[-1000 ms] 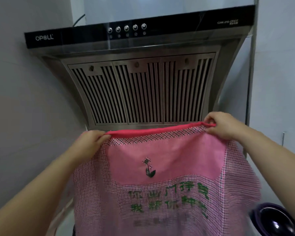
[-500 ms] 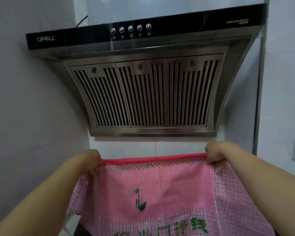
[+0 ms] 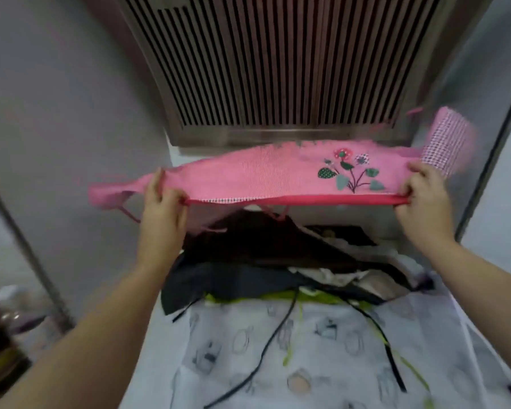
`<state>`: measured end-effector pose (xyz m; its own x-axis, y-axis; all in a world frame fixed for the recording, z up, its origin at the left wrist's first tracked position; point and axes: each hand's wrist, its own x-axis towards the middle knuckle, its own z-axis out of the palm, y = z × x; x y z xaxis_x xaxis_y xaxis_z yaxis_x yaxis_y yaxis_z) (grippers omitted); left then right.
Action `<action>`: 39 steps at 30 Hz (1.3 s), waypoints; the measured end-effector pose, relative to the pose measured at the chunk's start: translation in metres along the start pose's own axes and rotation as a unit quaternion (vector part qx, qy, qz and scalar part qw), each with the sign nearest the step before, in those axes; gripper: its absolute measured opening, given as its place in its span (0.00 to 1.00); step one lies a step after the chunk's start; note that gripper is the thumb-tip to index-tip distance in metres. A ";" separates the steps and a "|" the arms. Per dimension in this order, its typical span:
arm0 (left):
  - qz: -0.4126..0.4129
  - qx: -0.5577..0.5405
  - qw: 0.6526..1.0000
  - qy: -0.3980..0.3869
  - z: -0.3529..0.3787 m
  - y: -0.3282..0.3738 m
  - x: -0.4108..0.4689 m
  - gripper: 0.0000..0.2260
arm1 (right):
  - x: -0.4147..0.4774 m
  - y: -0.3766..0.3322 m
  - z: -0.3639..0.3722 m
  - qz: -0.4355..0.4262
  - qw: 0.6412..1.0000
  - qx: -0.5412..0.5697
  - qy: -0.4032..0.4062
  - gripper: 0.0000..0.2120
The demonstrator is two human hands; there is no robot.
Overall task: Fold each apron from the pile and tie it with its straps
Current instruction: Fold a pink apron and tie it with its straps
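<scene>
Hands number two in the head view, and both are at work on a single pink apron (image 3: 263,178). The left hand (image 3: 163,208) pinches the apron's red bound edge (image 3: 292,199) near one end, fingers curled over the cloth. The right hand (image 3: 422,199) pinches the same edge at the other end. Between them the apron is stretched flat and level in the air, above the pile (image 3: 266,261) and just in front of the range hood (image 3: 278,69).

The pile holds several dark and pale aprons heaped together; their exact count cannot be told. It rests at the far end of a pale printed cloth (image 3: 307,364). At least two black straps (image 3: 278,335) trail from it toward the person, and streaks of yellow-green show beside them. The raised apron hides the back of the pile and the hood's lower lip. A metal pipe (image 3: 490,143) runs up the wall at the right. Blurred objects (image 3: 0,335) sit at the left edge.

The apron is pink with a fine weave and carries one embroidered flower motif (image 3: 348,172) with green leaves near the right hand. A checked pink-and-white section (image 3: 446,143) flaps past that hand, blurred. A thin pink strap (image 3: 130,215) dangles below the left hand.
</scene>
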<state>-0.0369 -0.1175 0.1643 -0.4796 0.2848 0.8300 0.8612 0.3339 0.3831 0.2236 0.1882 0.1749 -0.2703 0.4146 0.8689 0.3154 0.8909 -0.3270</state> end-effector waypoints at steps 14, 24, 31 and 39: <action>-0.159 0.184 0.757 -0.607 0.023 -0.049 -0.141 0.09 | -0.113 0.016 -0.002 -0.198 0.653 -0.485 -0.548 0.13; -0.169 0.265 0.439 -0.842 0.041 -0.018 -0.131 0.17 | -0.132 -0.002 -0.002 0.022 0.361 -0.379 -0.851 0.13; -0.163 0.181 0.768 -0.592 0.085 -0.033 -0.157 0.20 | -0.133 0.017 0.040 0.042 0.720 -0.190 -0.666 0.14; -0.130 0.155 0.776 -0.598 0.115 -0.033 -0.239 0.35 | -0.208 0.056 0.058 0.109 0.838 -0.211 -0.492 0.17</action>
<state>0.0296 -0.0935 -0.0930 -0.6031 0.7397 -0.2986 0.7165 0.6668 0.2048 0.2450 0.1628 -0.0458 -0.7179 0.6960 0.0112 0.6920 0.7153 -0.0972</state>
